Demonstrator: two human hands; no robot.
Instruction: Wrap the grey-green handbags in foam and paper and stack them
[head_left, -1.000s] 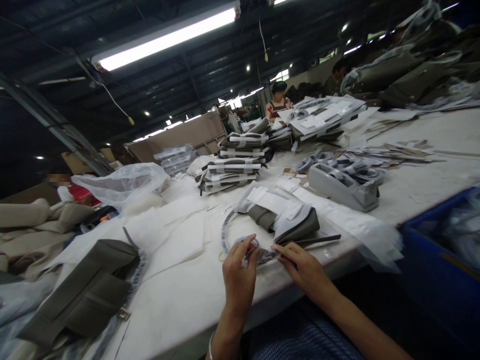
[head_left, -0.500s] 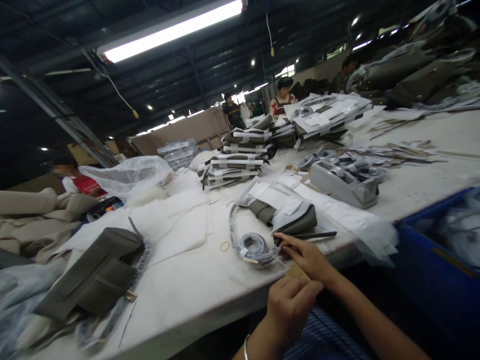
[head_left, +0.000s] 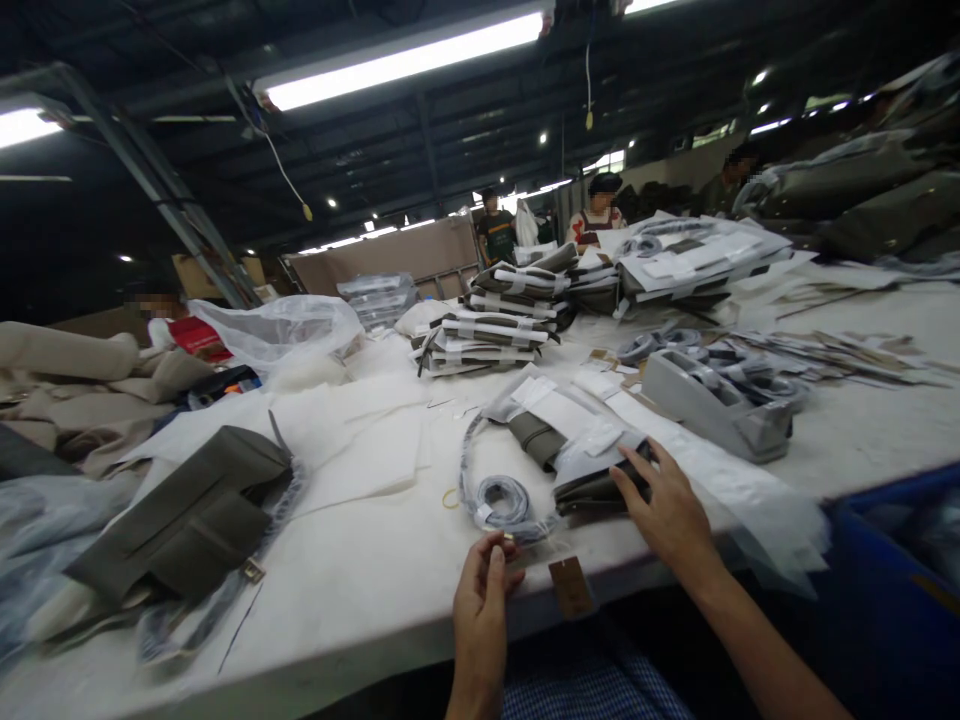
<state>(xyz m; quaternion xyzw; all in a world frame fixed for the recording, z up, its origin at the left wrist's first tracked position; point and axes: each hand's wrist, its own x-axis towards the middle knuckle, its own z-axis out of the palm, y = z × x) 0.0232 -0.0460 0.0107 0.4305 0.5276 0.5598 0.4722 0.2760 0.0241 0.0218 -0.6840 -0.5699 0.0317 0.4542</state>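
A dark olive bag (head_left: 536, 437) with white paper and clear wrap over it lies near the table's front edge. My right hand (head_left: 667, 505) rests on its right end, fingers spread. A wrapped strap, partly coiled (head_left: 502, 502), curves from the bag's left side. My left hand (head_left: 484, 590) is at the strap's near end, by a small metal piece, with fingertips close together; what they hold is too small to make out. Between the hands a brown tag (head_left: 570, 588) hangs over the table edge.
On the left lies another olive bag (head_left: 180, 520). Behind are stacked wrapped bags (head_left: 487, 340). A grey tape dispenser (head_left: 712, 405) and plastic sheets (head_left: 757, 500) lie right, above a blue bin (head_left: 885, 600). People are farther back.
My hands have moved apart, the left one to the strap end and the right one onto the bag. The brown tag, held between them before, now hangs free. The view has shifted slightly.
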